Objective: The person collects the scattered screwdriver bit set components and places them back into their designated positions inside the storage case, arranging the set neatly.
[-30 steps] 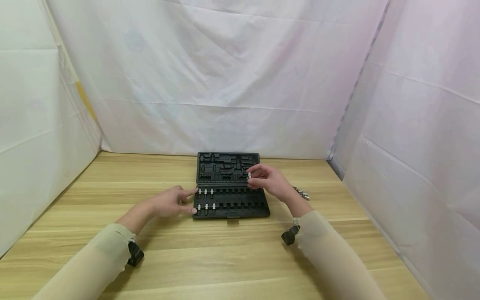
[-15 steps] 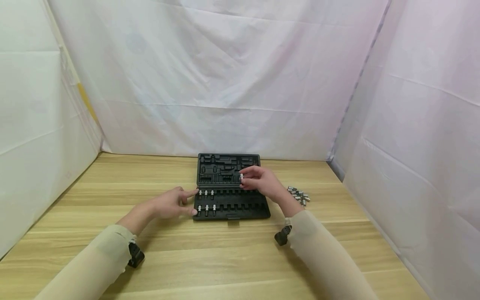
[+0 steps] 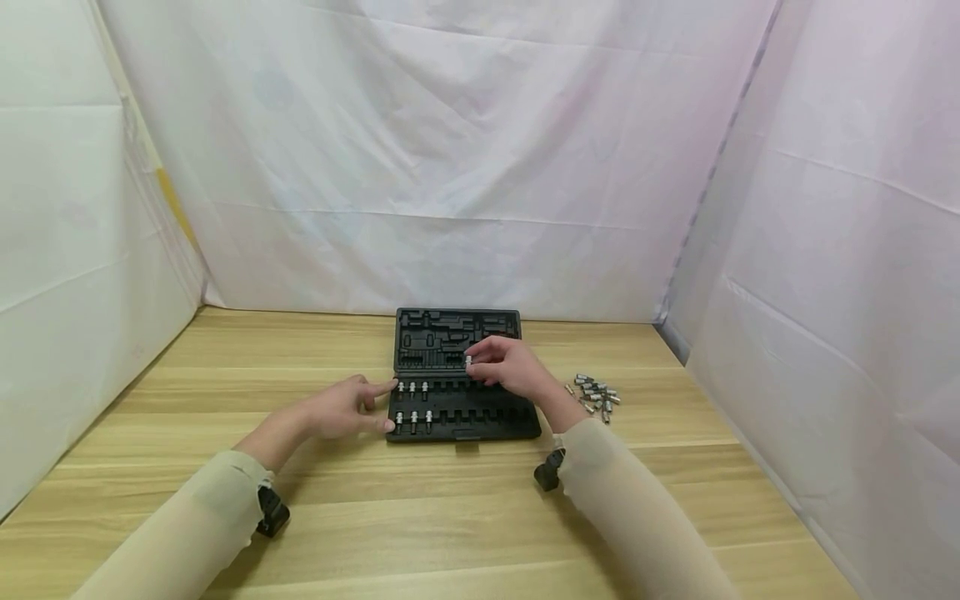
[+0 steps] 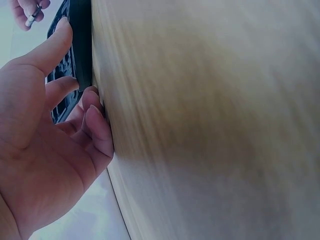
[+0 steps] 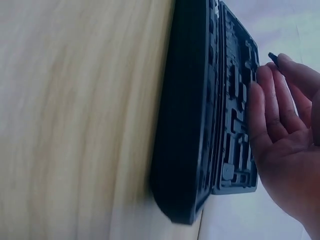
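"How did things look to handle, nearest first?"

"From my station I judged the black case [image 3: 501, 428] light and stiff, apt to slide on the counter [image 3: 465, 525] if nudged. Its left edge seemed a sensible hold. The left grip [image 3: 345, 407] lay there, thumb and a finger extended against it, clasped round nothing."

"And the bits?"

"I took them for metal: small, hard, not fragile, perhaps slippery. Three sat in the case's near row [image 3: 414, 421] and three in its far row [image 3: 412, 389], all toward its left end."

"Where was the one in hand?"

"Above the case, near the hinge line. The right grip [image 3: 508, 367] pinched that held bit [image 3: 469, 362] between thumb and fingers. I'd have taken it across the sides at the middle, since it offered so little length; over the right wrist camera, one end showed past the fingertips."

"Farther out?"

"Loose bits [image 3: 598, 392] lay heaped to the right of the case, apart from it. Its lid [image 3: 431, 329] was folded back on the far side."

"What had changed since the earlier frames?"

"The left grip had stayed at the case's edge, and both rows matched. The right grip had shifted leftward over the case and a little lower, uncovering more of the heap."
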Demonstrator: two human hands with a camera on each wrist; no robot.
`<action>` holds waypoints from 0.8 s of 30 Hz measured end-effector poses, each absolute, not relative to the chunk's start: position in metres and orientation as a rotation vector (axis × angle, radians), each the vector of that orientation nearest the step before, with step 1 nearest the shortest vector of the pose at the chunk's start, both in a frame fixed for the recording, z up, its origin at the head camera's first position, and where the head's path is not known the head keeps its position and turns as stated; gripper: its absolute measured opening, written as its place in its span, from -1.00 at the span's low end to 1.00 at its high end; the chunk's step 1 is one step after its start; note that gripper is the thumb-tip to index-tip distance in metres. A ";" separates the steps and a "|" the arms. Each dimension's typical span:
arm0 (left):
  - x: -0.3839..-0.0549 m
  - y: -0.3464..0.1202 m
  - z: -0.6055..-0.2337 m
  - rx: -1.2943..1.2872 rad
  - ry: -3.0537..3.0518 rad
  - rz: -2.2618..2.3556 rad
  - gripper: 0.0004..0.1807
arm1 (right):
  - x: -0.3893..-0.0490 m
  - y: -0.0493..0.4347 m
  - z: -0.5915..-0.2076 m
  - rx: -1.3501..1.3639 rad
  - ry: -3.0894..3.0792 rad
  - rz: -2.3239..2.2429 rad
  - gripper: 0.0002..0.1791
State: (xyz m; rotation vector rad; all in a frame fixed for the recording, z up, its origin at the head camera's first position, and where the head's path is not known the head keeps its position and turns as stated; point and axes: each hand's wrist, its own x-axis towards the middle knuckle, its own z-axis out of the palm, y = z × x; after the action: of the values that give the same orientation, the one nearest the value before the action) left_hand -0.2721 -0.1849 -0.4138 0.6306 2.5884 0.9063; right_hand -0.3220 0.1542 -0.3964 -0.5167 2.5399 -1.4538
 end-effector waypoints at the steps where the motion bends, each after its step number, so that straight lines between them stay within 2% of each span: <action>1: -0.272 -0.185 -0.413 0.630 2.588 0.909 -0.01 | -0.322 0.153 -0.397 -0.520 2.555 -1.430 -0.60; 7: -0.271 -0.184 -0.413 0.629 2.583 0.929 -0.02 | -0.326 0.139 -0.401 -0.547 2.596 -1.321 -0.61; 24: -0.274 -0.187 -0.414 0.620 2.590 0.905 -0.02 | -0.335 0.103 -0.414 -0.569 2.630 -1.159 -0.79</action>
State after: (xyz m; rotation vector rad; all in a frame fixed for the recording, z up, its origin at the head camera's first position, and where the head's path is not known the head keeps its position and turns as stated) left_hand -0.2738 -0.1866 -0.4143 0.6203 2.5898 0.9051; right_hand -0.3349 0.1028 -0.4142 -0.5688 2.6302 -1.1592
